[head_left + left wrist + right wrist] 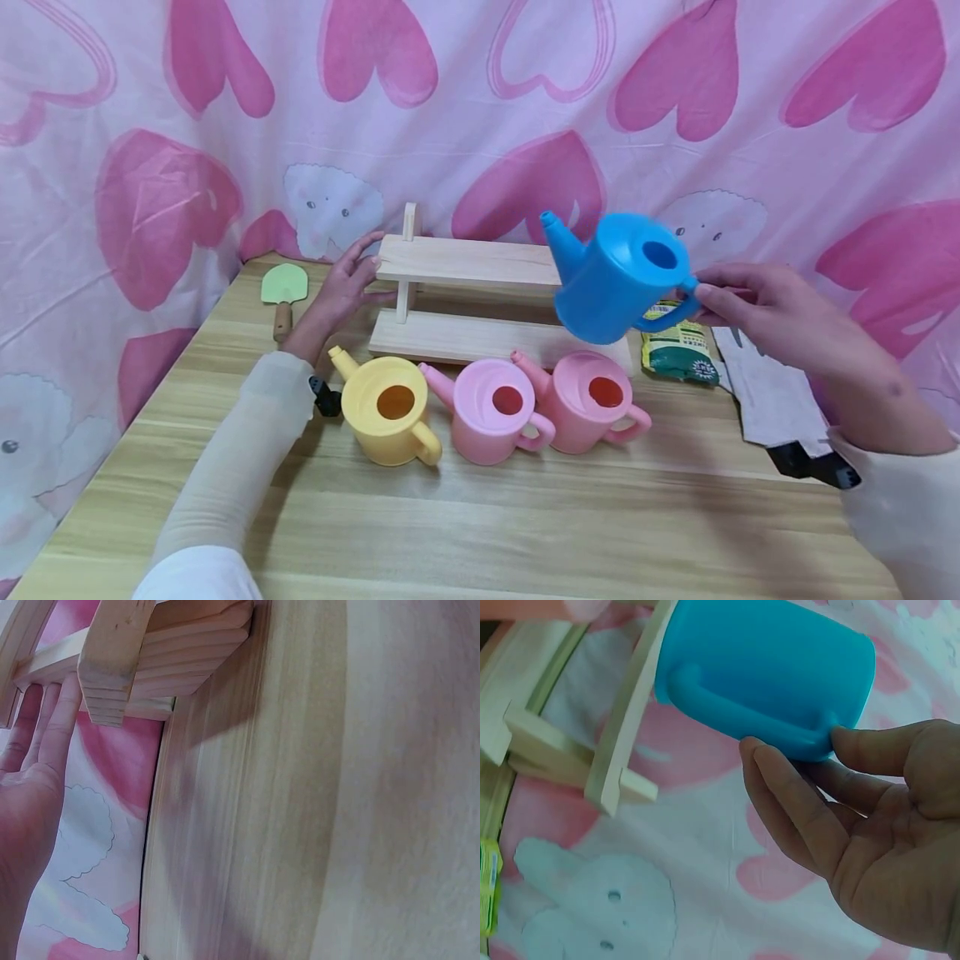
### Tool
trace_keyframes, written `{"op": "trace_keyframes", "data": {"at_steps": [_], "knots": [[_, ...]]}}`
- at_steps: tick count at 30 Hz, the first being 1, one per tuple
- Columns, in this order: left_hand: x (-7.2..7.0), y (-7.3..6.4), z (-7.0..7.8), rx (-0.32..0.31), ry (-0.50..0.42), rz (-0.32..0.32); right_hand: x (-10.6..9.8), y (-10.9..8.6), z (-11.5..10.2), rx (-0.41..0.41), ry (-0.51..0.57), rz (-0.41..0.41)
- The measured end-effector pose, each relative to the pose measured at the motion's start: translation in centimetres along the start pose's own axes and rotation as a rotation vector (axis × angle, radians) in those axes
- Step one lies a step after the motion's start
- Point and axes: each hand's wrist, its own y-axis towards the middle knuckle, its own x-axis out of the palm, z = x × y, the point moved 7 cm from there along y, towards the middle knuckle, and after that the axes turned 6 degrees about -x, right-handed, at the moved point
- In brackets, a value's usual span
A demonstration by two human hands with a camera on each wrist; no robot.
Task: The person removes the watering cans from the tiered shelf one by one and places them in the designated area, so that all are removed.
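Observation:
My right hand (765,312) pinches the handle of a blue watering can (622,279), held in the air above the right part of a two-tier wooden shelf (465,260). In the right wrist view, the thumb and fingers meet at one end of that handle. My left hand (341,287) touches the left end of the upper board, its fingers (56,739) fairly straight in the left wrist view. In front of the shelf stand a yellow watering can (382,417), a light pink watering can (491,417) and a darker pink watering can (585,408), their spouts pointing left.
A small trowel with a green blade (285,283) lies left of the shelf. On the right are a green and yellow packet (678,346) and a grey-white cloth (776,392). A heart-patterned curtain (465,125) hangs behind the wooden table (525,533).

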Motion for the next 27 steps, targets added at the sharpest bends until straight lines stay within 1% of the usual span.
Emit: {"op": "trace_keyframes", "data": {"at_steps": [4,5,12,18,27], "knots": [[0.1,0.0,-0.1,0.001,0.004,-0.001,-0.6,-1.4,1.5,0.07,-0.046,0.016],[0.1,0.0,-0.1,0.0,0.005,-0.001,-0.7,-1.7,1.9,0.077,-0.05,0.019],[0.0,-0.2,0.0,-0.008,-0.004,0.006,-1.2,-3.6,4.5,0.069,-0.078,0.055],[-0.2,-0.2,0.2,-0.008,0.008,0.012,-0.8,-5.5,7.0,0.089,-0.04,0.058],[-0.1,-0.3,0.3,-0.013,-0.005,0.012,0.5,-8.2,9.5,0.114,-0.053,0.034]]}}
